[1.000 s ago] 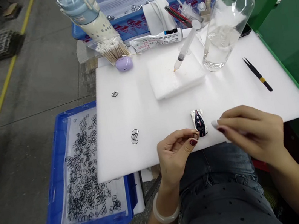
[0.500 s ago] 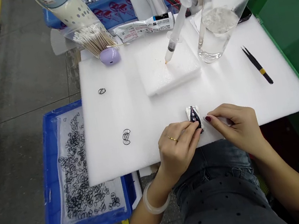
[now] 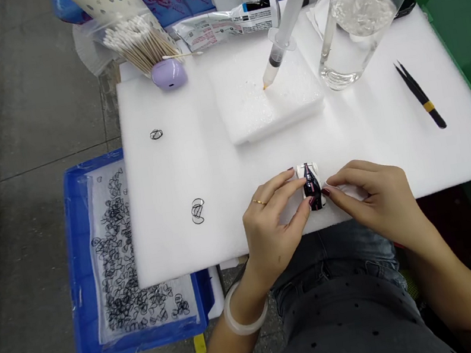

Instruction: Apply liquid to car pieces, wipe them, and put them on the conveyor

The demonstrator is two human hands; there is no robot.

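Toy car (image 3: 312,186), near edge of white foam surface (image 3: 216,167): your left hand (image 3: 271,228) and right hand (image 3: 375,201) pinch its sides with fingertips; keep pressure even, car flat

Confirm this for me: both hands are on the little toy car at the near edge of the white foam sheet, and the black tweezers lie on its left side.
Not quite. The head view shows the black tweezers on the right side of the white foam sheet. The rest holds: left hand and right hand touch the toy car.
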